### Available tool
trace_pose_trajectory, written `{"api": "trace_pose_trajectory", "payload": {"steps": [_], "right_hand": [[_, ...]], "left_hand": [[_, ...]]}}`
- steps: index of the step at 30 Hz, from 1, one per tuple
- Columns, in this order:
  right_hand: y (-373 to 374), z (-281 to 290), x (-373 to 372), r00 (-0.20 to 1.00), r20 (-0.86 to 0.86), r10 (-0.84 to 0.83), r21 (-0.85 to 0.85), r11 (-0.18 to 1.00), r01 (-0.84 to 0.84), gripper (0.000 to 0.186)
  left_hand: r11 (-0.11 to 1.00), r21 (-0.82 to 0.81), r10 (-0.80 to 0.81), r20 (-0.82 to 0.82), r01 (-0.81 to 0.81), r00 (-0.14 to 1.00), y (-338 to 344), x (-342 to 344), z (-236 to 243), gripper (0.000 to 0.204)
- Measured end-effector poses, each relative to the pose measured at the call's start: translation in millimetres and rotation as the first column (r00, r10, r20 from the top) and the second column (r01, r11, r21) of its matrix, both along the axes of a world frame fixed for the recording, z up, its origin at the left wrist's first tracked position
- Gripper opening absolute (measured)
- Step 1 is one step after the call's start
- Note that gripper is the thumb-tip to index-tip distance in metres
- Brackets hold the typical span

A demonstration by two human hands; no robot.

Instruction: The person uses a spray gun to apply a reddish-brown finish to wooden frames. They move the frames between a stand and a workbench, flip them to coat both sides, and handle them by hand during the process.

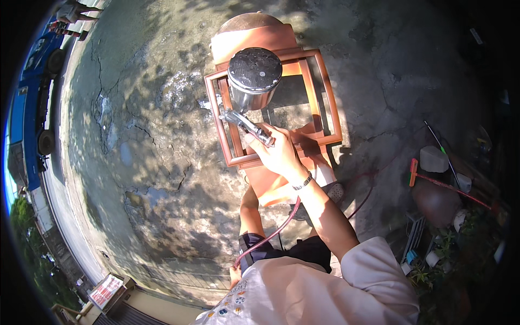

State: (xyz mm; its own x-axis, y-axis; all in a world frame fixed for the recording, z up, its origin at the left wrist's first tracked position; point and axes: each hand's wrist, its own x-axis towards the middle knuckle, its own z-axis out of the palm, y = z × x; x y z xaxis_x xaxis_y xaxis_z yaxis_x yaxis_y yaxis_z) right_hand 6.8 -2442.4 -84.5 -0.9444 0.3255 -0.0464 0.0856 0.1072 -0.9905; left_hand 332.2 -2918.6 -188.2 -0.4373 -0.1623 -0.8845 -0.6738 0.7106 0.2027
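My right hand (pixel 279 154) is closed round the handle of a spray gun (pixel 246 125). The gun's metal cup with a black, paint-marked lid (pixel 254 70) sits above a brown-orange rectangular frame (pixel 330 103). This frame rests on orange-brown boards or supports (pixel 260 40), with a rounded brown top behind them. From near the gun's handle, a dark red hose (pixel 279 230) runs down to my left side. There my left hand (pixel 234 275), low by my shorts, is closed on the hose. The fingers on the trigger are partly hidden.
Cracked concrete ground (pixel 146 135) surrounds the frame. More hose (pixel 371 189) lies to the right. A red-handled tool (pixel 449 187), a pale block (pixel 433 160) and plants stand at the right. A blue truck (pixel 24 103) and a person (pixel 70 11) are far left.
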Motion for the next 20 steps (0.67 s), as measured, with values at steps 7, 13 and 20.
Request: {"api": "trace_pose_trajectory", "payload": {"steps": [7, 13, 20], "right_hand": [[163.0, 94.2, 223.2, 0.989, -0.058, -0.136, 0.144, 0.979, 0.143, 0.028], [304.5, 142.8, 405.2, 0.897, 0.030, -0.442, 0.335, 0.850, 0.407, 0.028], [382.7, 200.3, 493.6, 0.725, -0.057, -0.686, 0.249, 0.694, 0.676, 0.040]], "left_hand": [[0.973, -0.199, -0.119, -0.014, 0.114, 0.993, 98.7, 111.6, 20.4, 0.036], [0.950, 0.202, -0.236, -0.030, 0.237, 0.971, 233.0, 91.6, 18.8, 0.032], [0.851, 0.234, -0.482, -0.013, 0.471, 0.876, 334.3, 136.7, -17.0, 0.055]]}}
